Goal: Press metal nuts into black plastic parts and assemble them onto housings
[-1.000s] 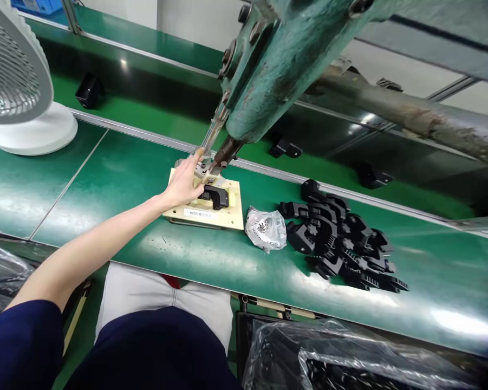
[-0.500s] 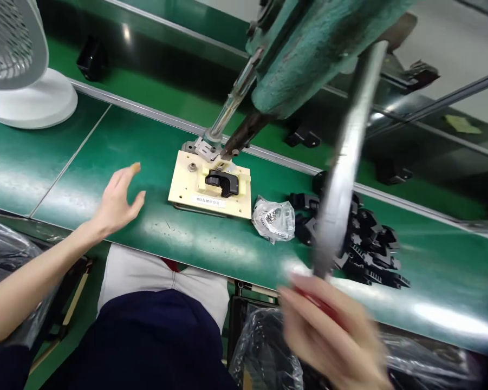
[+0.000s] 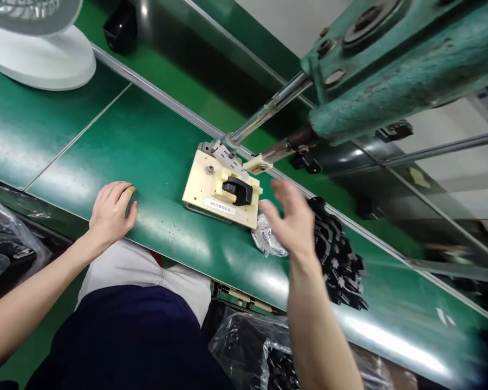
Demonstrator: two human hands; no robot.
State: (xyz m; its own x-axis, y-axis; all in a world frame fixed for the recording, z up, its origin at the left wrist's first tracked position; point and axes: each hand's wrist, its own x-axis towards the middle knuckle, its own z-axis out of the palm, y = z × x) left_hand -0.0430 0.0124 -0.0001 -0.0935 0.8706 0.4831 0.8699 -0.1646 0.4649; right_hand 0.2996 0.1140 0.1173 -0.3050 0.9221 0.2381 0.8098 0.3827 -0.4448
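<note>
My left hand (image 3: 112, 214) rests on the front part of the green worktop, holding nothing, its fingers loosely bent and the thumb apart. My right hand (image 3: 290, 219) reaches over the worktop, slightly blurred, with thumb and fingers spread and nothing in it. Left of it stands a cream fixture plate (image 3: 197, 181) with a printed label. A black plastic part (image 3: 242, 192) sits in the plate's holder. Above the holder hangs a small cream pad (image 3: 258, 164) at the end of the green press's (image 3: 390, 103) dark rod. A clear plastic bag (image 3: 265, 238) of small metal pieces is partly hidden by my right hand.
Black plastic parts (image 3: 341, 260) lie piled to the right of my right forearm. A white fan base (image 3: 44, 59) stands at the far left. A metal rail (image 3: 166, 103) runs along the worktop's back. Plastic-lined containers (image 3: 244, 341) are below the front edge.
My right hand has let go of the red-handled lever and moved left towards the fixture. The press pad now sits higher off the holder. My left hand has lowered onto the worktop; the view has turned.
</note>
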